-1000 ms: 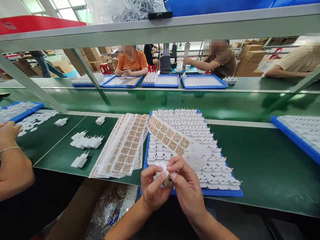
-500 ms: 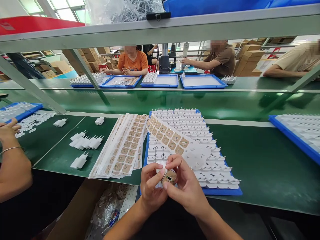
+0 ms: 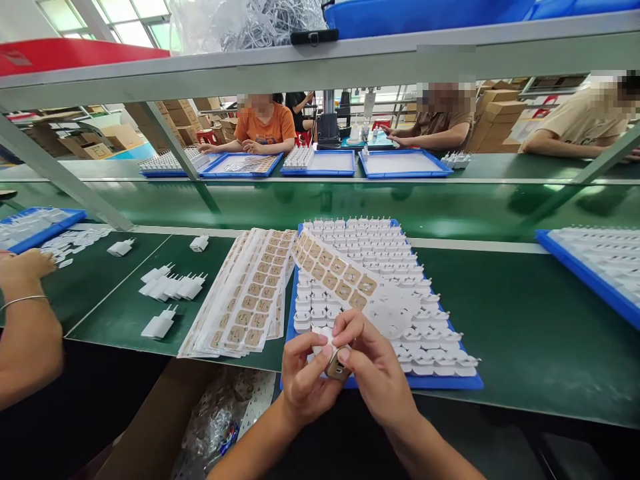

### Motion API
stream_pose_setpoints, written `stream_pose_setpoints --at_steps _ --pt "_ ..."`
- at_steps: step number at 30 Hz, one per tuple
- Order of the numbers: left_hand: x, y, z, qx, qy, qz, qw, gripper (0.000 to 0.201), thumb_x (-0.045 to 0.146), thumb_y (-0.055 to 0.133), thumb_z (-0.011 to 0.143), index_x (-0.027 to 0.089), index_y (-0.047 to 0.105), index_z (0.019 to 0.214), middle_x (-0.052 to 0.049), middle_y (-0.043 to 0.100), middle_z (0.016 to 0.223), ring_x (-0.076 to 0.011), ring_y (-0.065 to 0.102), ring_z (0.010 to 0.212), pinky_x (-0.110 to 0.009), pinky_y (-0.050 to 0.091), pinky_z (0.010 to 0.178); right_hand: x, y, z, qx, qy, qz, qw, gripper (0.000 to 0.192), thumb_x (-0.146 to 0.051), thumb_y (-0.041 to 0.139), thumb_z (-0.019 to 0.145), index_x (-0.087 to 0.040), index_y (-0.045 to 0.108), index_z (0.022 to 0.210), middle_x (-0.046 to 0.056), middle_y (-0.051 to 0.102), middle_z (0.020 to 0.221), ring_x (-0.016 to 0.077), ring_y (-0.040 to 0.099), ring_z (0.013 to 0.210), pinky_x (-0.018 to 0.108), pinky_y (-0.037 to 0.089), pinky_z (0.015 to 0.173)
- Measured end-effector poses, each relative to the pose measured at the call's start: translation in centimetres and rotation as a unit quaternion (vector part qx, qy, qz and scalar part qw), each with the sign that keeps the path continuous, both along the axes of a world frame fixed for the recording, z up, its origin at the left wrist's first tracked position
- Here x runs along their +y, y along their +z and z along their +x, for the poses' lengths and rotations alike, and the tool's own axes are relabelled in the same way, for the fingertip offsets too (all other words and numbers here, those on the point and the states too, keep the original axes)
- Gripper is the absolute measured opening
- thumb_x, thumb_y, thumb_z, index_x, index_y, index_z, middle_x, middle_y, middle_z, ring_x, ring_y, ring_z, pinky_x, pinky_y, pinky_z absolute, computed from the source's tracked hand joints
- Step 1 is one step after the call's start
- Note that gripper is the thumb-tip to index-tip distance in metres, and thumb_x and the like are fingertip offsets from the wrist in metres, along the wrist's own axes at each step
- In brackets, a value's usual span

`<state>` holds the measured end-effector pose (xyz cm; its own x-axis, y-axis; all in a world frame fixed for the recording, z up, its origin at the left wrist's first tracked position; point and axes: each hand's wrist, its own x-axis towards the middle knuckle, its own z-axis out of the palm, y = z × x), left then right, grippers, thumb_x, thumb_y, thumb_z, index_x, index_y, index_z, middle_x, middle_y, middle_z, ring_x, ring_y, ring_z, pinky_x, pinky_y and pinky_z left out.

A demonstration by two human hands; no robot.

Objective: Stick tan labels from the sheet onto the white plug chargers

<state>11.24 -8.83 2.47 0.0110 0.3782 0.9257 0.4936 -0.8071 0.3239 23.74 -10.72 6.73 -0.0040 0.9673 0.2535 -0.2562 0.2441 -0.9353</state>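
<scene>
Your left hand (image 3: 305, 380) grips white charger (image 3: 323, 337) steady at tray's (image 3: 470, 383) near edge; right hand (image 3: 375, 377) pinches brown sticker (image 3: 338, 366) onto it.

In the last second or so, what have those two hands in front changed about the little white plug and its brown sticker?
Both hands, left hand and right hand, kept hold of the white charger. Half a second ago its brown sticker faced the camera; now the piece is tilted edge-on again, with the right thumb over it. The co-worker's hand at far left shifted a little. The blue tray, the sticker sheets and the loose chargers stayed put.
</scene>
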Motion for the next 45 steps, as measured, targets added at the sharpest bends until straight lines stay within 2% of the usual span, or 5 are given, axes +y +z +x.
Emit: stream_pose_setpoints --at_steps 17,26,33,40,45 --pt "-0.1 1.1 -0.9 0.021 -0.058 -0.078 0.995 0.029 0.026 0.067 0.091 0.018 0.057 0.117 -0.008 0.065 0.100 -0.0166 0.067 0.083 -0.025 0.060 0.063 0.0 0.6 3.2 -0.341 -0.108 0.279 0.891 0.016 -0.009 0.064 0.091 -0.024 0.064 0.098 0.004 0.068 0.098 0.0194 0.063 0.091 0.034 0.052 0.081" --pt "0.0 1.1 -1.4 0.049 -0.057 -0.059 0.995 0.037 0.016 0.070 0.087 0.024 0.058 0.122 -0.007 0.067 0.101 -0.0171 0.069 0.086 -0.025 0.060 0.064 0.6 1.1 3.2 -0.314 -0.085 0.223 0.919 0.010 -0.014 0.063 0.095 -0.022 0.066 0.099 0.004 0.071 0.095 0.0161 0.067 0.088 0.026 0.056 0.071" --pt "-0.1 1.4 -1.4 0.021 -0.078 -0.118 0.990 0.029 0.025 0.067 0.088 0.020 0.059 0.116 -0.008 0.067 0.099 -0.0174 0.068 0.081 -0.026 0.058 0.063 0.0 0.3 3.1 -0.412 -0.144 0.409 0.802 0.013 -0.010 0.056 0.098 -0.017 0.064 0.104 0.008 0.074 0.093 0.0179 0.067 0.083 0.030 0.058 0.073" --pt "1.0 0.1 -3.6 -0.052 -0.051 -0.244 0.967 0.031 0.029 0.075 0.085 0.021 0.061 0.112 -0.008 0.066 0.106 -0.0182 0.067 0.090 -0.023 0.056 0.065 -1.2 -0.8 4.1 -0.329 -0.080 0.265 0.903 0.009 -0.015 0.051 0.102 -0.021 0.058 0.102 0.004 0.071 0.089 0.0145 0.070 0.085 0.025 0.057 0.076" --pt "1.7 -1.3 -7.3 -0.140 -0.025 -0.318 0.937 0.033 0.033 0.073 0.086 0.021 0.064 0.115 -0.007 0.069 0.107 -0.0191 0.068 0.094 -0.027 0.058 0.077 -0.2 -1.7 4.1 -0.490 -0.029 0.221 0.843 0.013 -0.013 0.050 0.102 -0.020 0.061 0.102 0.004 0.072 0.090 0.0171 0.069 0.079 0.027 0.055 0.071"
